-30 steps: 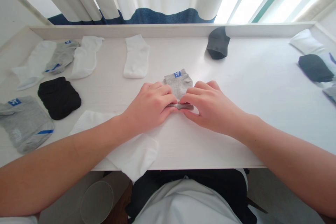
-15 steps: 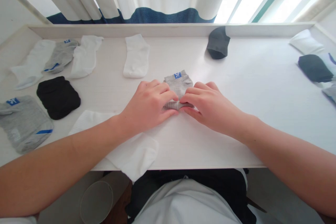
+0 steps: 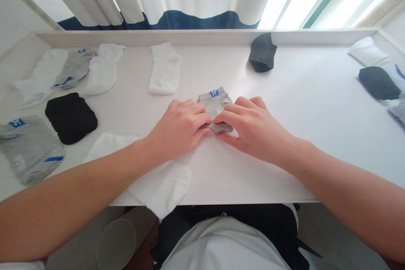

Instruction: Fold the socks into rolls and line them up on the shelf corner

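A grey sock (image 3: 217,103) with a blue label at its cuff lies on the white table in front of me, its near end folded over. My left hand (image 3: 185,123) pinches the left side of that fold between thumb and fingers. On the right side of the fold, my right hand (image 3: 245,121) has its fingertips and thumb on the sock. Both hands partly cover the fabric. Under my left forearm a white sock (image 3: 166,185) is spread out, its toe hanging over the table's front edge.
To the left lie a black folded sock (image 3: 71,118), a large grey sock (image 3: 33,147) and several white and grey socks. A white sock (image 3: 164,69) and a dark grey sock (image 3: 263,52) lie farther back. More socks (image 3: 379,82) sit at the right end. A raised ledge (image 3: 202,38) borders the back.
The rolled near edge of the grey sock has been turned and pressed flatter, showing more of the folded part. Both hands have stayed almost in place.
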Demonstrator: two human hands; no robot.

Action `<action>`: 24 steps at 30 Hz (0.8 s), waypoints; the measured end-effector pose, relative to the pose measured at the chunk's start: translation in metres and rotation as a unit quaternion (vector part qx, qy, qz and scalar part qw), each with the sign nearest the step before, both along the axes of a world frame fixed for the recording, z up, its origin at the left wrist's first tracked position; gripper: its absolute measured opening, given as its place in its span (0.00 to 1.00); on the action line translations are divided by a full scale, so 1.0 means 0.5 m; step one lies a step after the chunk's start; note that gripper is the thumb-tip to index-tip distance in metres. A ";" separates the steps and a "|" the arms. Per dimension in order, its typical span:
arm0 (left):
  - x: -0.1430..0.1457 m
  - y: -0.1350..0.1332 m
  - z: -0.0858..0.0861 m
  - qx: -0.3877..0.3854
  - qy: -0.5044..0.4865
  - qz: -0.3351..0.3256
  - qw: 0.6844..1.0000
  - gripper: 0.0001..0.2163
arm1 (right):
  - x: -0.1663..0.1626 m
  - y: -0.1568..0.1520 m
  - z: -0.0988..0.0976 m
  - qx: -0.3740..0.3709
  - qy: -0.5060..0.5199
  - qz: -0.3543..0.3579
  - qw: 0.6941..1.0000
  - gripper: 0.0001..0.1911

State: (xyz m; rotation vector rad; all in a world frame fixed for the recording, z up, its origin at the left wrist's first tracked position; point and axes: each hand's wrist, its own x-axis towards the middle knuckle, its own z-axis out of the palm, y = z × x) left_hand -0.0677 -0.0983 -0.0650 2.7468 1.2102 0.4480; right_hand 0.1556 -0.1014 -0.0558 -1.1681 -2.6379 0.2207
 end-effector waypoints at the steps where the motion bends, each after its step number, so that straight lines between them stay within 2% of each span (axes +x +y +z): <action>1: 0.000 0.000 0.000 -0.001 0.001 0.000 1.000 0.08 | -0.001 0.000 0.000 -0.005 -0.004 -0.001 1.000 0.04; 7: -0.003 -0.001 -0.002 0.010 -0.010 0.007 1.000 0.09 | -0.004 0.004 0.000 -0.031 -0.009 0.002 0.999 0.04; 15: -0.006 0.000 -0.002 0.028 -0.014 0.014 0.999 0.05 | -0.001 0.001 0.005 -0.053 0.000 0.008 0.999 0.07; 20: -0.006 0.003 0.000 0.019 -0.014 -0.009 1.000 0.07 | 0.001 -0.003 0.009 -0.012 0.001 0.006 1.000 0.08; 24: -0.007 0.004 0.000 0.020 -0.008 -0.009 1.000 0.08 | 0.002 -0.004 0.007 0.010 0.000 0.000 1.000 0.03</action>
